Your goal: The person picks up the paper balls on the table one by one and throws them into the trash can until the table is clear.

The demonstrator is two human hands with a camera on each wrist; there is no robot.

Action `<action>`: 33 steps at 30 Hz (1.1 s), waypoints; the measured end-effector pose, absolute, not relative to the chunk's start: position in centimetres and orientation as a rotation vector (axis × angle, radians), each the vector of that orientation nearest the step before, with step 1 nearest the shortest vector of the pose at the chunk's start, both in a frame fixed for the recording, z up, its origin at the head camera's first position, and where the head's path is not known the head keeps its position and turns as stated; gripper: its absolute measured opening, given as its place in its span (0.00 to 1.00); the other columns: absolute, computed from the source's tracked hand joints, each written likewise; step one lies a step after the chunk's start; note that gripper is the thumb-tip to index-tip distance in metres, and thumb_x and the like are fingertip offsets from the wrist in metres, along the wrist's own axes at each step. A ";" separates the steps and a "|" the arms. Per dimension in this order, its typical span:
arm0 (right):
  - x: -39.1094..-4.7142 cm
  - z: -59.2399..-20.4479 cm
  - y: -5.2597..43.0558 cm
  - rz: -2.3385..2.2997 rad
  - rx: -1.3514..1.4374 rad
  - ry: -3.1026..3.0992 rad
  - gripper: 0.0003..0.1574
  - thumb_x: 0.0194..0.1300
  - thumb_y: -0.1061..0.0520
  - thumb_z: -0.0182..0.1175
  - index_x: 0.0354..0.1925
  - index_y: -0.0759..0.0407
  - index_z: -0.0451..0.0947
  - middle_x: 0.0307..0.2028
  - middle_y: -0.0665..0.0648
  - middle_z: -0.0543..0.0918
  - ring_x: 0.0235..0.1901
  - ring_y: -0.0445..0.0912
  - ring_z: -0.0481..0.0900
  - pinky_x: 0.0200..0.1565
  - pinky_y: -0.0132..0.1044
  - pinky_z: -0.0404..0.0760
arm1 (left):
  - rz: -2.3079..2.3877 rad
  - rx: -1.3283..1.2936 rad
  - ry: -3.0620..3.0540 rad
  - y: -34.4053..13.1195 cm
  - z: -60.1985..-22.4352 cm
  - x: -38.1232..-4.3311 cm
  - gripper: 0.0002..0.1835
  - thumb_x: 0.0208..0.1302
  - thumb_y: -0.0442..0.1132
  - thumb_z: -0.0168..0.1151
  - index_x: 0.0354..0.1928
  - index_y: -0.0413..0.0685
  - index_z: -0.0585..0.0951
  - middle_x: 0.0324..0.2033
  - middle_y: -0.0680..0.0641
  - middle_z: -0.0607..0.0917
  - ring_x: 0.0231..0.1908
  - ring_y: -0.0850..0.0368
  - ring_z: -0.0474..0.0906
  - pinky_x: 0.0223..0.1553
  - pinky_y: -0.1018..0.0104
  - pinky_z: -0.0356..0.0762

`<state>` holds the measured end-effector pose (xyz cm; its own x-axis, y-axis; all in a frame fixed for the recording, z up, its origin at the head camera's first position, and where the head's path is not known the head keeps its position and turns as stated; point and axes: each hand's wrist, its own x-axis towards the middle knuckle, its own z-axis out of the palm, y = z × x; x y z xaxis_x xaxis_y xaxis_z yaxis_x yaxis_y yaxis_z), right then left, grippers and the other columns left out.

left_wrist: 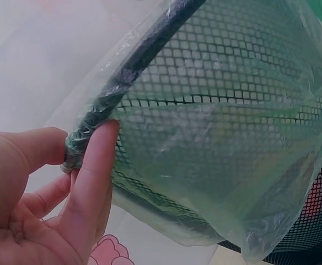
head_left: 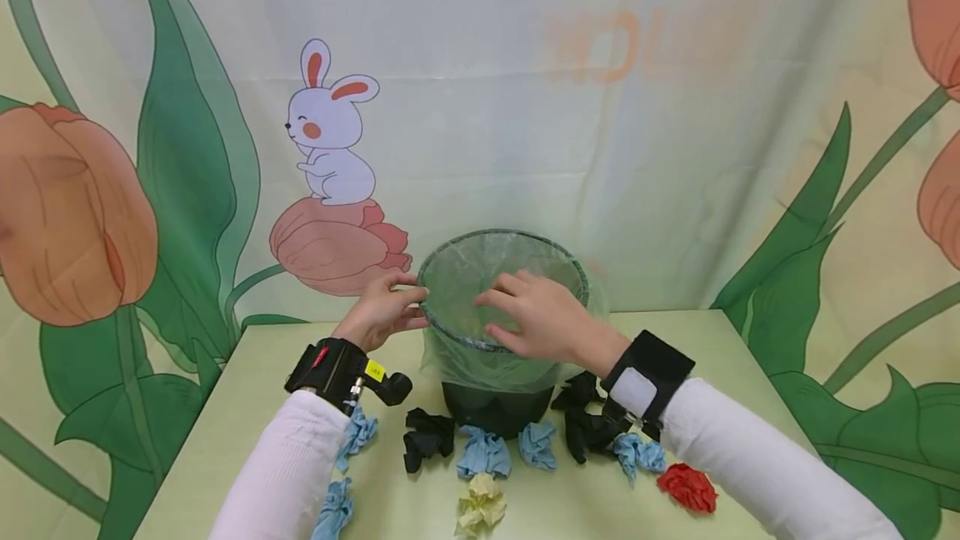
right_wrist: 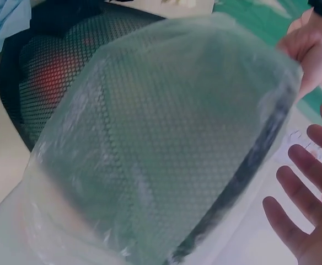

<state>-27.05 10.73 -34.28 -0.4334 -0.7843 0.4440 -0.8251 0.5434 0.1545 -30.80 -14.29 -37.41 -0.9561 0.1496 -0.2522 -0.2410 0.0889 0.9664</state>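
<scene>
Mesh wastebasket (head_left: 495, 413): stood black at the centre of the head view.
Green plastic liner (head_left: 480, 372): draped over the rim (left_wrist: 143, 55), hanging outside.
My left hand (head_left: 386, 308): pinched the lined rim, left of centre, between thumb and fingers.
My right hand (head_left: 546, 317): hung over the mouth, fingers parted, holding nothing.
Crumpled papers (head_left: 483, 453): blue, black, yellow, red, across the lower frame.

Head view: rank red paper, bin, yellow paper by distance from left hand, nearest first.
From the left hand:
1. Bin: in contact, pinched at its left edge.
2. Yellow paper: in front of the bin, on the person's side.
3. Red paper: well to the right of the yellow paper.
</scene>
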 end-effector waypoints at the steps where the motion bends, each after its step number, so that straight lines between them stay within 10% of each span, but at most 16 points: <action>1: -26.8 -34.3 10.6 0.124 1.315 -2.294 0.17 0.62 0.47 0.58 0.48 0.49 0.77 0.38 0.50 0.76 0.33 0.44 0.72 0.31 0.34 0.73 | 1.942 -0.092 2.085 -14.3 -37.4 -30.8 0.23 0.67 0.36 0.52 0.62 0.39 0.60 0.53 0.38 0.67 0.37 0.53 0.73 0.41 0.65 0.82; 33: -21.0 -40.4 10.0 0.213 1.510 -2.248 0.06 0.60 0.52 0.61 0.38 0.45 0.79 0.32 0.45 0.75 0.26 0.37 0.71 0.23 0.20 0.67 | 1.968 -0.072 2.060 -14.3 -37.3 -30.6 0.26 0.67 0.34 0.52 0.64 0.40 0.58 0.58 0.37 0.65 0.43 0.49 0.71 0.43 0.62 0.81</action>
